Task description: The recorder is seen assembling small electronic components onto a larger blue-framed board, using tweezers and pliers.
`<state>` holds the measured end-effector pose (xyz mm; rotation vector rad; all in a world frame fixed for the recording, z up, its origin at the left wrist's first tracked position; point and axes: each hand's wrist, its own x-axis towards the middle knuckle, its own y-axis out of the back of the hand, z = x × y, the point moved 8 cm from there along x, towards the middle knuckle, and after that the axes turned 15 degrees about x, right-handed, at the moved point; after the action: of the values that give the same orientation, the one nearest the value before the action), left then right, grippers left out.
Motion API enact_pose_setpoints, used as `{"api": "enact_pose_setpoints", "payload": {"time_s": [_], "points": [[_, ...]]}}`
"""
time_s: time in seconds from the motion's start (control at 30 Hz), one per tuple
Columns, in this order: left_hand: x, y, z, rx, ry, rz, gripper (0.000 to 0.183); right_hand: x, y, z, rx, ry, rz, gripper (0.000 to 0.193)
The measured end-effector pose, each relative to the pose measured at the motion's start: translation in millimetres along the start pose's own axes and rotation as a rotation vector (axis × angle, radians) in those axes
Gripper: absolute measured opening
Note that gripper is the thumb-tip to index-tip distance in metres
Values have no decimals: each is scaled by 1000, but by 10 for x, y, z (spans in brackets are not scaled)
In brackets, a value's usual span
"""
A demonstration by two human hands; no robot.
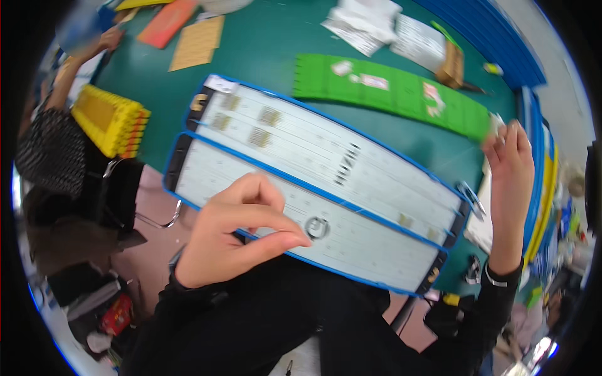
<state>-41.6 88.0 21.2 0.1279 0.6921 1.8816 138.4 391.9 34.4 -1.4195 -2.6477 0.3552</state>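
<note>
A pair of long white panels (pixel 376 245) with blue edges and black end pieces lies slantwise before me, reaching over the table's near edge. Small brownish-grey rectangular pieces (pixel 269 116) sit on the far panel. Above the near panel, my left hand (pixel 241 229) is closed, thumb and forefinger pressed together; what they pinch, if anything, is too small to make out. On the right, my right hand (pixel 511 156) has its fingers bent together at the end of a long green compartmented tray (pixel 407 94). Blur hides what is between those fingertips. Small pale and pinkish bits lie in the tray.
Scissors (pixel 470 199) lie by the panels' right end. White papers (pixel 364 25) and a brown roll-like thing (pixel 450 66) are at the back. Yellow stacked trays (pixel 110 120) stand at the left, near another person's arm (pixel 61 88). Blue racks (pixel 501 44) border the right.
</note>
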Motion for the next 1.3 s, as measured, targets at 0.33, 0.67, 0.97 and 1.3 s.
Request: {"api": "enact_pose_setpoints", "payload": {"time_s": [0.33,0.67,0.97,1.3], "points": [[-61,198,-298,-218,162,257,11,-60,-52,382,-820,-172,-45,16],[16,-262,-114,-543,52,-134,90,-1269,-2075,298,-833,17,-1090,37],[-322,990,-717,62,66,830,34,-810,-2112,281,-661,37,-776,10],[-207,944,-953,381,127,979,34,-494,-3007,987,-454,170,-749,6]]}}
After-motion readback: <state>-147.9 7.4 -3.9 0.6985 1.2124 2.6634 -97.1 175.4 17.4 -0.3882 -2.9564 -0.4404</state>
